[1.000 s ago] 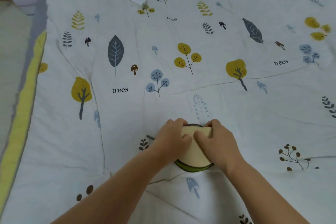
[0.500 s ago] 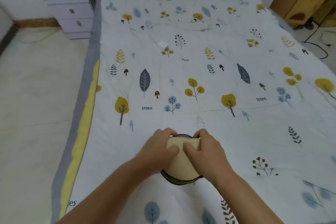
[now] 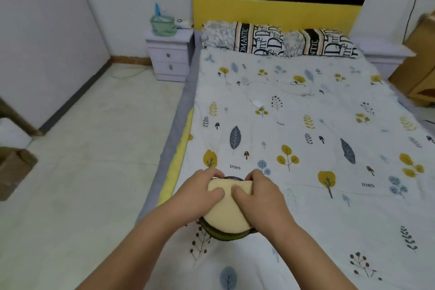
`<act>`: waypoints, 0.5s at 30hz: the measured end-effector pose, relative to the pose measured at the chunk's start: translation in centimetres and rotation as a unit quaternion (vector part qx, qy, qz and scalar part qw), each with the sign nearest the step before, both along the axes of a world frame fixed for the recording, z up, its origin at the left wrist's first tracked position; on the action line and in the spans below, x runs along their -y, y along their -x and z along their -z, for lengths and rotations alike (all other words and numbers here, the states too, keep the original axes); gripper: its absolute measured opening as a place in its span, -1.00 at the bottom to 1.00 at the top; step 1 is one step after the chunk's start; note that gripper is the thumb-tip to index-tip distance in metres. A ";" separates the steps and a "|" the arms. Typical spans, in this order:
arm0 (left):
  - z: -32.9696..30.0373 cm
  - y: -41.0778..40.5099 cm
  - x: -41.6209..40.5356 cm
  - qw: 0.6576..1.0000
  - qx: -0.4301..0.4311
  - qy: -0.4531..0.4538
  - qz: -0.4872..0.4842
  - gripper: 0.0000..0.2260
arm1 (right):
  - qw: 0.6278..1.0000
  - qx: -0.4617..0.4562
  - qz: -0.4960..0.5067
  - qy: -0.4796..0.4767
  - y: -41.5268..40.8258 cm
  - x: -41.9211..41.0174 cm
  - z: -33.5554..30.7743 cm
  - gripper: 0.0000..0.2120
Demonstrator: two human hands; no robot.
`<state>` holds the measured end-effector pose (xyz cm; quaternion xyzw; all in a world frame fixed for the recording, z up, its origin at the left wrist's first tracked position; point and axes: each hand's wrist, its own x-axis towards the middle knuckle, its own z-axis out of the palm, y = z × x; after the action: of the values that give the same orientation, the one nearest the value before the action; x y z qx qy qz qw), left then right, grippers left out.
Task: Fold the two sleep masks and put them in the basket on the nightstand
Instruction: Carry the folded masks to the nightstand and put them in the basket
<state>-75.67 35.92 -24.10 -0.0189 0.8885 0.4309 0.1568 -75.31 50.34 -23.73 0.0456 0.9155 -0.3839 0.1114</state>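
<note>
Both hands hold a folded stack of sleep masks over the bed's left side: a cream mask [image 3: 227, 214] on top and a dark green one [image 3: 223, 235] under it, only its curved edge showing. My left hand [image 3: 197, 198] grips the stack's left side, thumb on top. My right hand [image 3: 261, 200] grips the right side the same way. Far ahead on the left, a pale green basket [image 3: 163, 24] with a blue item in it stands on the lilac nightstand [image 3: 169, 59].
The bed carries a white quilt [image 3: 306, 125] printed with trees and two patterned pillows [image 3: 277, 41] by a black-and-yellow headboard. Pale floor [image 3: 94, 148] runs along the bed's left side to the nightstand. Cardboard boxes [image 3: 14, 167] sit at the far left; wooden furniture [image 3: 416, 66] stands at right.
The view has lifted from the quilt to the whole room, bringing nightstand and basket into sight. Both hands kept their grip on the mask stack, which has shifted toward the bed's left edge.
</note>
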 end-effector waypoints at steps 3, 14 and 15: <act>-1.9 -1.4 3.4 1.000 -0.008 -0.009 -0.026 -0.70 | 1.000 -0.010 -0.023 -0.004 -0.7 3.4 -1.7 -0.76; -6.5 -6.6 21.0 0.994 -0.024 -0.035 -0.100 -0.70 | 0.994 -0.068 -0.081 -0.015 -4.0 21.5 -5.4 -0.69; -6.8 -7.1 23.0 0.994 -0.026 -0.033 -0.103 -0.70 | 0.994 -0.071 -0.083 -0.015 -4.4 23.5 -5.6 -0.67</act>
<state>-68.59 12.89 -17.34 -0.0940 0.8706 0.4746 0.0886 -70.88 26.80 -18.17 -0.0563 0.9274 -0.3616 0.0770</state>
